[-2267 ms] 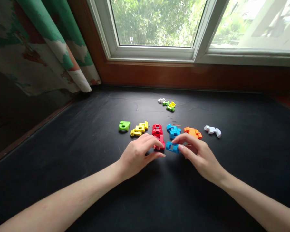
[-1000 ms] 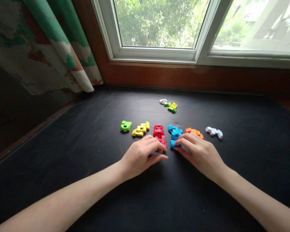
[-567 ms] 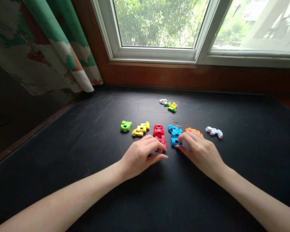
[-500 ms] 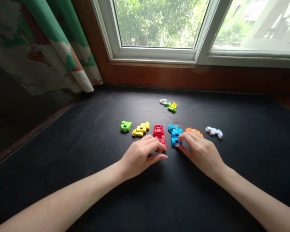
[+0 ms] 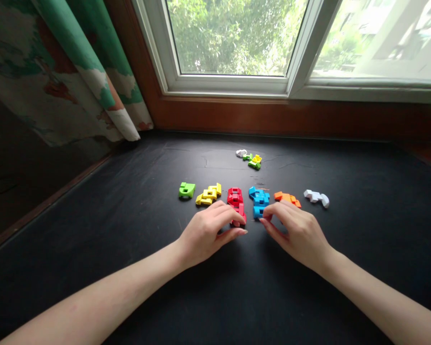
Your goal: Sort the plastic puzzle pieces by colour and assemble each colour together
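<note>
My left hand [image 5: 210, 235] rests on the near end of a red interlocking plastic puzzle piece [image 5: 235, 197], with the thumb beside it. My right hand [image 5: 294, 235] pinches the near end of a blue interlocking piece [image 5: 258, 195] with its fingertips. Both pieces lie flat, a narrow gap between them. To the left are a yellow piece [image 5: 209, 194] and a lime green piece [image 5: 187, 190]. To the right are an orange piece [image 5: 286, 198] and a white piece [image 5: 316, 198]. My hands hide the lower ends of the red and blue pieces.
A small cluster of white, green and yellow pieces [image 5: 249, 159] lies farther back on the black mat [image 5: 129, 191]. Behind it stands a wooden window frame [image 5: 273, 117] below a window [image 5: 230, 38]. A green-patterned curtain [image 5: 75, 72] hangs at the left.
The loose blue part has moved up against the rest of the blue piece, forming one column. My right hand has drawn in on it, while my left hand stays on the red piece.
</note>
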